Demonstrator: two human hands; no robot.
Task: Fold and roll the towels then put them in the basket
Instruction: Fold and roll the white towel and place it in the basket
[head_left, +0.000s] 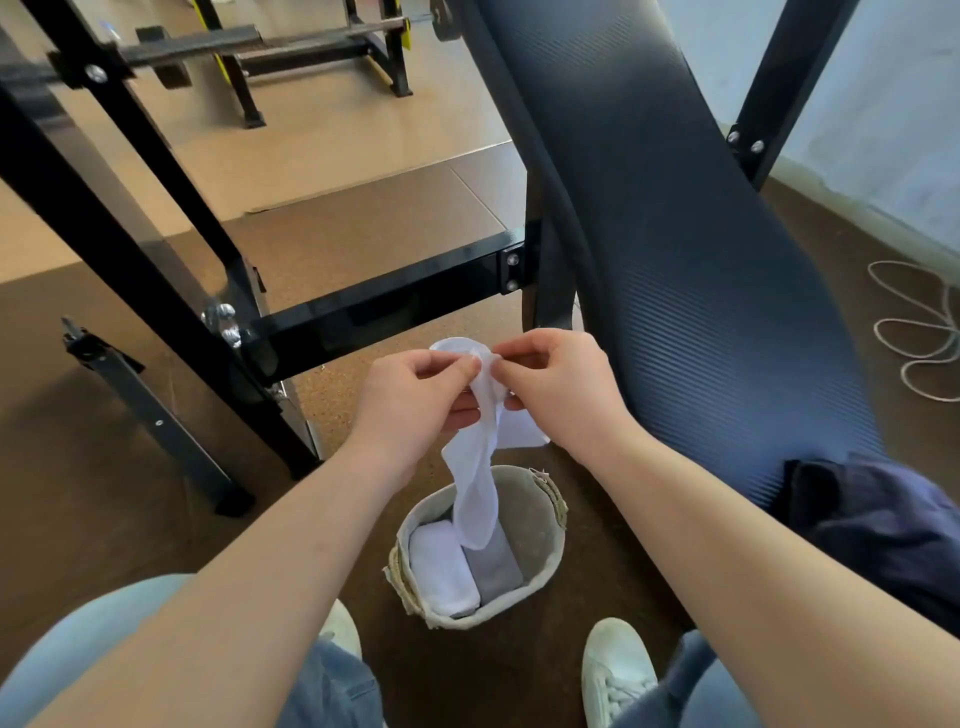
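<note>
Done: 2 rolls in basket (546, 525): white roll (441, 566) at its 9 o'clock side, grey roll (496, 569) touching it at 3.
In hand: white towel (475, 499), unfolded, hangs limp at 6 o'clock from the hands, tip over basket mouth.
L hand (415, 400): thumb + fingers pinch towel's top edge.
R hand (561, 389): same pinch, just beside L.
Left to do: fold, roll and drop this one. Dark cloth (878, 525) on bench (675, 234), 3 o'clock of basket, poss. another towel, can't tell.

Hanging towel (475, 483): thin, white, bunched and limp, pinched at its top above the basket (551, 540), tail dangling into the basket's mouth. Basket round, pale, woven, upright, braided handles on two sides. Inside the basket: rolled white towel (441, 571) at left, touching grey towel (494, 569) beside it.
</note>
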